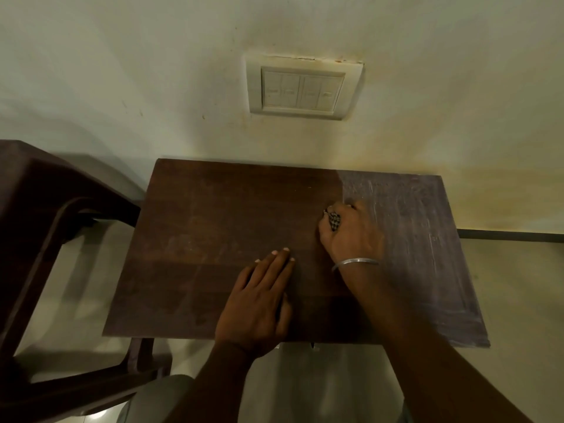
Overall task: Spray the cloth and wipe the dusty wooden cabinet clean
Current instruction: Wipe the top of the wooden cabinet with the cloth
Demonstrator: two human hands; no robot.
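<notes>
Two grips, both bare hands, are laid on the flat top of a dark brown rectangular wooden cabinet (213,233), which is set against a pale, stained plaster wall (122,71). The left grip (256,306) is spread flat near the front edge of the top. Its fingers are straight and close together, nothing is held, and only the wood is pressed.

The right grip (351,236) is placed further back and to the right. Its fingers are curled down round a small, bunched black-and-white checked cloth (333,221), of which only a fold is seen poking out at the thumb side. The cloth is held against the cabinet top, right of centre, at the line where two tones of the surface meet. To the left the wood is seen dark and mostly clean, with faint smears. To the right a dusty strip (421,239) is covered by a greyish, streaked film.

A thin silver metal bangle (355,261) is worn on the right wrist. A cream rectangular switch plate (302,87) with four rockers is mounted on the wall above the cabinet. A dark brown moulded chair (45,209) is stood just beside the cabinet's left edge, and a pale glossy floor (503,285) is seen below.
</notes>
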